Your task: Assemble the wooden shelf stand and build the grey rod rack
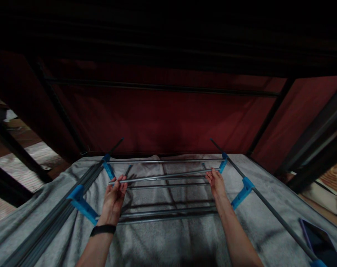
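1. Now my left hand (114, 195) and my right hand (217, 182) hold the two ends of one loose grey rod (163, 176), each grip narrow, fingers curled about the metal.
2. That rod spans from one grip to the other, lifted slightly above the rack's fixed rods (168, 214), which run parallel just nearer me.
3. Outward of my left grip sits a blue connector (82, 203) on the left side rail (46, 230); outward of my right grip sits another blue connector (242, 193) on the right side rail (276, 217).
4. Beneath both grips lies a grey blanket (171, 241) on the bed.
5. A black band (103, 230) circles my left wrist.
6. Beyond the grips hangs red fabric (163, 118).
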`<state>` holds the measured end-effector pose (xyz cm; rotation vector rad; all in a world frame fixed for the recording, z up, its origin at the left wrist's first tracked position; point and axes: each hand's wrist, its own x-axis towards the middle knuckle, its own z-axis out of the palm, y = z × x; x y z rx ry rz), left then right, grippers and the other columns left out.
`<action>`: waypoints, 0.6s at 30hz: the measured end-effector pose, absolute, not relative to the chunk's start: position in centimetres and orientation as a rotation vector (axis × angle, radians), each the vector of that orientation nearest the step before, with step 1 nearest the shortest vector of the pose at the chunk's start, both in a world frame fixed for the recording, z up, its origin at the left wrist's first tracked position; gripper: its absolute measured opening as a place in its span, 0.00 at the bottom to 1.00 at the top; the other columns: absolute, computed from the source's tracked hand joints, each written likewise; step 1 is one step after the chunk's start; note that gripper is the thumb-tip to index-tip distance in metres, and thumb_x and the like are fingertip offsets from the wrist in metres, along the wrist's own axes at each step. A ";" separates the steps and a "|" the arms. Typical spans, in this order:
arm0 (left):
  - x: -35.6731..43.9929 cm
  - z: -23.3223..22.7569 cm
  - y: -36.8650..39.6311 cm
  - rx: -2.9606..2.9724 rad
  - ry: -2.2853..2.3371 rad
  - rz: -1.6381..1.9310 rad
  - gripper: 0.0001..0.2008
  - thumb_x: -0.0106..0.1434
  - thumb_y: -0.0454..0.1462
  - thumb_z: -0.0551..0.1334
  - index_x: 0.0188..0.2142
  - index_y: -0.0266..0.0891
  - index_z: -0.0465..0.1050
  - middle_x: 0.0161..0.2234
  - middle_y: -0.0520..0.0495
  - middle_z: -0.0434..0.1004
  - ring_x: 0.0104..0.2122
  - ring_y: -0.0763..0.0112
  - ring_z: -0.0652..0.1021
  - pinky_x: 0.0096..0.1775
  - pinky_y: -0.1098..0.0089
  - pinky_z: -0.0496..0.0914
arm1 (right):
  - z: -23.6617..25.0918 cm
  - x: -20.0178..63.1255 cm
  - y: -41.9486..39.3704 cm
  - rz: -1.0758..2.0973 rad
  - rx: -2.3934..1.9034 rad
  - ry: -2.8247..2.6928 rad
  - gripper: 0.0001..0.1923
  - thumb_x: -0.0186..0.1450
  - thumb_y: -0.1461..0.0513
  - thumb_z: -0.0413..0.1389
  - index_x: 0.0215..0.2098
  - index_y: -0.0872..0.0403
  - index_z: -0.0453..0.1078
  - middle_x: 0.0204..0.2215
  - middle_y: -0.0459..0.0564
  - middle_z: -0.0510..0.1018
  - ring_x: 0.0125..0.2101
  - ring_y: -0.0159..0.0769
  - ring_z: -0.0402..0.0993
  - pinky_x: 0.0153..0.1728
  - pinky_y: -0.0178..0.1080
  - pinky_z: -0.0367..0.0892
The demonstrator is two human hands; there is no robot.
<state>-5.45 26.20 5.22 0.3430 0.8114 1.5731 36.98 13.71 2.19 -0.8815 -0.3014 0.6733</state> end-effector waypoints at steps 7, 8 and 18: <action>-5.5 5.1 26.4 0.344 0.823 1.548 0.12 0.67 0.23 0.55 0.38 0.38 0.73 0.40 0.48 0.81 0.40 0.73 0.82 0.39 0.73 0.79 | 2.3 37.0 13.6 0.660 -0.890 -0.300 0.20 0.50 0.54 0.72 0.31 0.50 0.67 0.26 0.39 0.77 0.29 0.31 0.78 0.32 0.34 0.75; -5.5 5.1 26.5 0.344 0.825 1.543 0.12 0.67 0.23 0.55 0.38 0.38 0.74 0.40 0.48 0.81 0.40 0.73 0.82 0.39 0.74 0.79 | 2.3 37.0 13.6 0.672 -0.889 -0.289 0.20 0.50 0.54 0.72 0.31 0.50 0.67 0.26 0.39 0.77 0.29 0.31 0.77 0.32 0.34 0.75; -5.2 4.9 26.2 0.276 0.727 1.541 0.10 0.68 0.25 0.57 0.39 0.39 0.73 0.38 0.49 0.82 0.35 0.75 0.83 0.37 0.75 0.79 | 2.3 36.6 13.7 0.992 -1.012 -0.367 0.19 0.47 0.54 0.73 0.31 0.51 0.75 0.29 0.46 0.82 0.31 0.34 0.80 0.32 0.34 0.77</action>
